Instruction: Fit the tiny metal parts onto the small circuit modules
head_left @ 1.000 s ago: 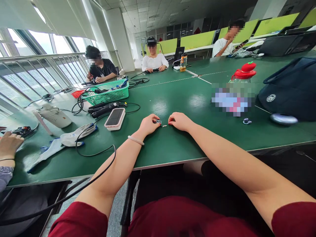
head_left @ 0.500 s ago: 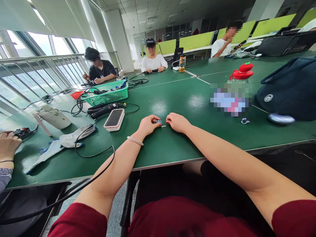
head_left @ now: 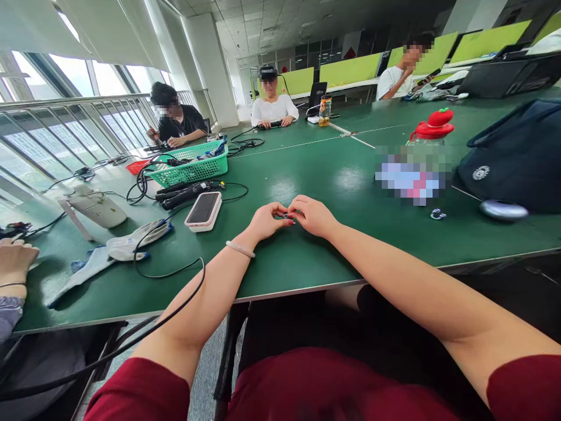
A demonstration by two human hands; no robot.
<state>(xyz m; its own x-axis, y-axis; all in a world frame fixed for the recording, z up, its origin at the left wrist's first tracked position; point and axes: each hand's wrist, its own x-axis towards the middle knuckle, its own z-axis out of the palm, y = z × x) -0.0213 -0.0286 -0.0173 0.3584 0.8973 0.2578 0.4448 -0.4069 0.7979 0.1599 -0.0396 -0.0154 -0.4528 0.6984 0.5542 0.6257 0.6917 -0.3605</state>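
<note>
My left hand (head_left: 270,220) is closed in a pinch on a small silvery piece (head_left: 286,216), low over the green table. Too little of the piece shows between the fingers to tell its kind. My right hand (head_left: 312,216) meets it from the other side, thumb and fingers pressed together at the same spot. Whether those fingertips grip the piece itself or some smaller bit is hidden.
Left of my hands lie a phone (head_left: 203,211), black handles (head_left: 186,195), a glove (head_left: 111,251) and a cable. A green basket (head_left: 190,169) stands behind. At right are a red-lidded bottle (head_left: 432,128), a dark bag (head_left: 517,158) and a rounded silvery object (head_left: 503,210). Co-workers sit around.
My right hand has moved left and closed in until its fingertips meet my left hand's at the small piece. The small pale bit seen on the table between them is now hidden or picked up.
</note>
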